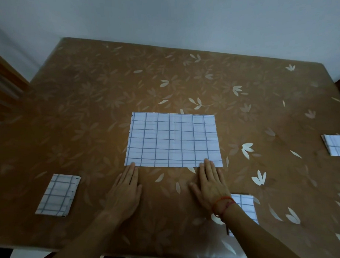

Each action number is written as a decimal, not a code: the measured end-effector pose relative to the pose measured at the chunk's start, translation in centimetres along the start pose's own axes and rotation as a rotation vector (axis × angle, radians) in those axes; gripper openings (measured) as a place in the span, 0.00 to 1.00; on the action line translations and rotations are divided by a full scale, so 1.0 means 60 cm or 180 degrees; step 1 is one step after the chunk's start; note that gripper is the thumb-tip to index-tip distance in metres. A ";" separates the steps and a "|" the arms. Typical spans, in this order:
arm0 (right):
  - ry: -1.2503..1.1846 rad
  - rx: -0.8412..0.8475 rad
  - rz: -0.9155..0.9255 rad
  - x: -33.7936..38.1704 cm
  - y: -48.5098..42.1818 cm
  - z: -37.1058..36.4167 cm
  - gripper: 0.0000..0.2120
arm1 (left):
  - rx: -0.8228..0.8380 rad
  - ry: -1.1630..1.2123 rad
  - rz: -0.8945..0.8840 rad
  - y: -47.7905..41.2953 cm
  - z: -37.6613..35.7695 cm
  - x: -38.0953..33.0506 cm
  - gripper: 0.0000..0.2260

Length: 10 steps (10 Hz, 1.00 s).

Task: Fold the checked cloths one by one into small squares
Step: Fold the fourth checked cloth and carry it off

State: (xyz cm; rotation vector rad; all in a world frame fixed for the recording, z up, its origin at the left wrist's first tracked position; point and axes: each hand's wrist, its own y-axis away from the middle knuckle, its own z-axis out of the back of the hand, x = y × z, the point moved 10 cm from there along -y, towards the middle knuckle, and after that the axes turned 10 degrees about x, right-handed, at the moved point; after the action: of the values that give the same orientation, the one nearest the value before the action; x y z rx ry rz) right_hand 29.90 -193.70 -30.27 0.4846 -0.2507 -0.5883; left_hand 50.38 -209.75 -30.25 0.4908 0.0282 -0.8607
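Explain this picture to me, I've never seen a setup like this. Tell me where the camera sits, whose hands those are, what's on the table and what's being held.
There is no machine: a person works with bare hands. The single picture comes from a wide-angle camera worn on their head, looking forward and down, so both arms reach in from the bottom. On the flowered table lies a large checked cloth, spread flat. The left hand and the right hand, whose wrist wears a red bracelet, lie flat with straight fingers, fingertips on the cloth's near corners; nothing is gripped. Around it: a folded cloth at the left, a second cloth cut off by the right edge, and a third cloth partly hidden under the right forearm.
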 end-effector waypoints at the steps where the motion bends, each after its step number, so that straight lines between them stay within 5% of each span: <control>1: -0.0072 0.0025 -0.0286 -0.038 0.006 0.003 0.42 | -0.0015 0.0099 0.0073 0.004 0.001 0.004 0.36; 6: -0.0230 0.0009 -0.0521 -0.054 0.012 0.041 0.35 | -0.0233 0.0283 0.0179 0.013 0.035 -0.003 0.35; 7: -0.0741 0.0461 -0.0757 -0.072 0.029 0.047 0.27 | -0.0307 0.0324 0.0075 0.003 0.051 -0.022 0.30; 8: -0.1070 0.1885 -0.1134 -0.094 0.055 -0.002 0.12 | -0.0346 0.0428 -0.0006 -0.017 0.068 -0.051 0.25; 9: -0.1091 0.0587 -0.1072 -0.102 0.010 0.070 0.19 | -0.0398 0.0419 -0.0085 -0.046 0.081 -0.081 0.25; 10: -0.1231 0.0403 -0.1025 -0.101 -0.012 0.102 0.16 | -0.0358 0.0288 -0.0265 -0.082 0.085 -0.119 0.26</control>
State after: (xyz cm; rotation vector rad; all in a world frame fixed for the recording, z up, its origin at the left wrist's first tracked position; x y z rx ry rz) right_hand 22.48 -192.94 -25.94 0.5357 -0.5872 -0.9862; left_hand 41.22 -209.47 -26.12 0.4251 0.1803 -0.9128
